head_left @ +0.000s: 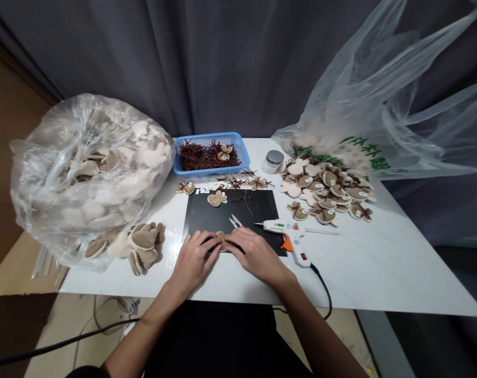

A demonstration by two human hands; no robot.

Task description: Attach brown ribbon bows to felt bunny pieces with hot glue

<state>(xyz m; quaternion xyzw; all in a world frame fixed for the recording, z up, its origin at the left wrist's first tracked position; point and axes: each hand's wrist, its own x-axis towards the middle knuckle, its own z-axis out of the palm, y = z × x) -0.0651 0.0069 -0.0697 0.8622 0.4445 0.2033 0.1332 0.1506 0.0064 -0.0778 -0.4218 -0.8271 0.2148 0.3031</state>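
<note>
My left hand (pixel 194 258) and my right hand (pixel 254 255) lie side by side at the near edge of a black mat (pixel 238 210). Their fingertips press together on a small tan felt piece (pixel 221 239), which is mostly hidden under the fingers. Small snips (pixel 235 221) lie on the mat just beyond my fingers. A white glue gun (pixel 287 233) with an orange trigger rests to the right of my right hand, nozzle pointing left. Another felt piece (pixel 216 199) lies farther back on the mat.
A blue basket (pixel 244 152) of brown bows stands at the back. A full clear bag (pixel 84 168) sits left, loose felt pieces (pixel 141 247) beside it. Finished pieces (pixel 328 191), a small jar (pixel 273 160) and a big plastic bag (pixel 380 115) are right.
</note>
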